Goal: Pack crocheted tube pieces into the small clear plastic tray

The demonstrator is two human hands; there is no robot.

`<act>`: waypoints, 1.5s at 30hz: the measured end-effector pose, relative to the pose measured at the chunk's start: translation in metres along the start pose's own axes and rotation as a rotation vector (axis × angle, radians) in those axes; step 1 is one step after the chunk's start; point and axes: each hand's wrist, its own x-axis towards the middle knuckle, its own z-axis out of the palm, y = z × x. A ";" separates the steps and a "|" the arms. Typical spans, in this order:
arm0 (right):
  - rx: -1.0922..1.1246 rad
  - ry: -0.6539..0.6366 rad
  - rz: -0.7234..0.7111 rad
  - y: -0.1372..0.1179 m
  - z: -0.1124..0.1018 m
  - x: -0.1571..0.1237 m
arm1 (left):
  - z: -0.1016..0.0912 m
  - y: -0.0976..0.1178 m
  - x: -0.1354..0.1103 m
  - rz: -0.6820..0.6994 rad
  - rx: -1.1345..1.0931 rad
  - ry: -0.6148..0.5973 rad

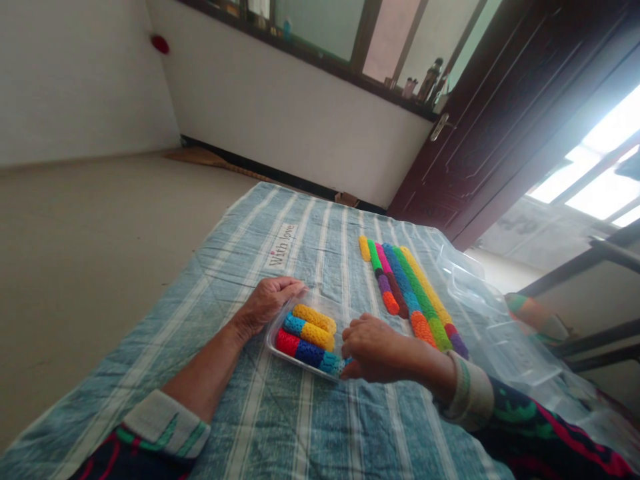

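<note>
A clear plastic box [276, 348] lies on the striped cloth in front of me. Inside it are short rows of textured, knobbly pieces: a yellow row [314, 317], a blue-and-yellow row [315, 335] and a red, dark blue and light blue row [309, 353]. My left hand [270, 300] is closed on the box's far left rim, thumb and fingers together. Over the right end of the box, my right hand [373, 350] has its fingers curled at the end of the light blue pieces. Whatever it pinches is hidden behind the fingers.
Longer multicoloured rows [407, 283] lie to the right on the striped cloth [240, 267]. Several clear plastic containers [523, 353] stand along the right edge. A "With love" label [282, 247] is at the far left. Beyond are a wall and a dark red door [480, 100].
</note>
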 end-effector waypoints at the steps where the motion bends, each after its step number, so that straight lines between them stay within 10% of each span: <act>1: 0.058 0.045 -0.012 0.003 -0.002 -0.003 | 0.000 0.000 0.000 -0.011 -0.018 -0.026; 8: 0.217 0.395 0.175 0.063 -0.018 -0.018 | 0.000 0.002 -0.001 -0.048 -0.046 -0.042; 20: 0.015 0.370 0.687 0.197 -0.005 0.029 | -0.004 0.003 0.001 -0.076 -0.053 -0.043; 45: -0.063 0.148 0.684 0.222 -0.013 0.091 | -0.005 0.003 0.000 -0.064 -0.058 -0.047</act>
